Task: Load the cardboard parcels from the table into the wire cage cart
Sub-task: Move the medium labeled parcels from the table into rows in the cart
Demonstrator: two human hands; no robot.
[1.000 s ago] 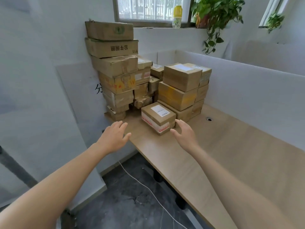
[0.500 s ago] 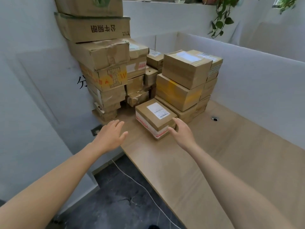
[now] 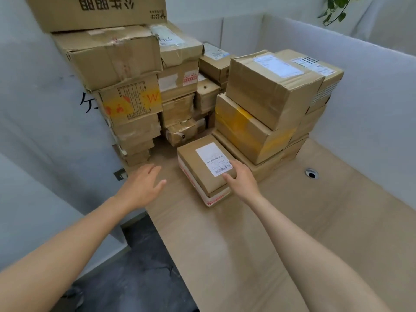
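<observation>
A small flat cardboard parcel (image 3: pixel 198 163) with a white label and red tape lies at the front of the pile on the wooden table (image 3: pixel 304 233). My right hand (image 3: pixel 240 179) rests on its near right corner, fingers straight over the label's edge. My left hand (image 3: pixel 141 188) hovers open to the parcel's left, a short gap away, over the table's left edge. Behind stand a tall stack of parcels (image 3: pixel 126 86) at the left and a lower stack (image 3: pixel 270 91) at the right. The wire cage cart is out of view.
Grey partition walls (image 3: pixel 371 86) close in the table at the back and right. A cable hole (image 3: pixel 311 173) sits in the tabletop right of the stacks. Dark floor (image 3: pixel 135 266) shows below the table's left edge. Plant leaves (image 3: pixel 335 7) hang at top right.
The view has moved closer to the pile. My right hand has reached forward onto the small parcel's corner. My left hand has moved in toward the parcel's left side.
</observation>
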